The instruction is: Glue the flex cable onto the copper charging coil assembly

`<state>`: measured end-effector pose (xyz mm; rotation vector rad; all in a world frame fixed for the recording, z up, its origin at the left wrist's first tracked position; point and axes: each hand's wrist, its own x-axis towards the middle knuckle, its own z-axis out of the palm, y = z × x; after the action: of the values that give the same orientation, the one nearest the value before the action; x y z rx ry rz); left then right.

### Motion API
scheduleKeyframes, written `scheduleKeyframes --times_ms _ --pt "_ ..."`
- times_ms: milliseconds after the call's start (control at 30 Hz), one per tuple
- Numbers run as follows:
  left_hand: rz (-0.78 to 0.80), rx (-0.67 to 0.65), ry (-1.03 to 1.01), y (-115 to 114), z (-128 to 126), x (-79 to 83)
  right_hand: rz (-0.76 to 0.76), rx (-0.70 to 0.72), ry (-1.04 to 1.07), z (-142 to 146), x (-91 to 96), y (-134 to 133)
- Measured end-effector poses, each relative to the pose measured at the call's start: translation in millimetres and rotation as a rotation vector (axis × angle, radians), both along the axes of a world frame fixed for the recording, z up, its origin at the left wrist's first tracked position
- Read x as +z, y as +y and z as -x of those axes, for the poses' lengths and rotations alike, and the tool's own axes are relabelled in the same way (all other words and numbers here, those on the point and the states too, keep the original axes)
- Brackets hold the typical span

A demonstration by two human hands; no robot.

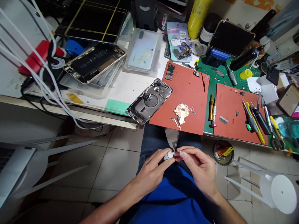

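My left hand is closed round a small white bottle with a narrow nozzle, its tip pointing right. Between the thumb and fingers of my right hand is a small whitish piece that looks like a cap, just apart from the nozzle. Both hands are over my lap, in front of the bench edge. An opened phone housing lies tilted across the left edge of a red mat. On that mat are a round copper charging coil and a small circuit board.
A second red mat carries tweezers and pens, with screwdrivers beside it. Phones, clear boxes and white cables crowd the left. A phone leans at the back right. A bin and a white stool stand below.
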<state>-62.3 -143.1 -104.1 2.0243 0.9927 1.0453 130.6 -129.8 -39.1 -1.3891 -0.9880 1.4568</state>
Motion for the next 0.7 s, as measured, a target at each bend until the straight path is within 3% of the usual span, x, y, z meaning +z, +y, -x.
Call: scheduleKeyframes --times_ms 700 --pt "-0.03 -0.027 0.096 3.5 4.9 2.2 0.047 -0.006 0.027 -1.3 0.4 5.0"
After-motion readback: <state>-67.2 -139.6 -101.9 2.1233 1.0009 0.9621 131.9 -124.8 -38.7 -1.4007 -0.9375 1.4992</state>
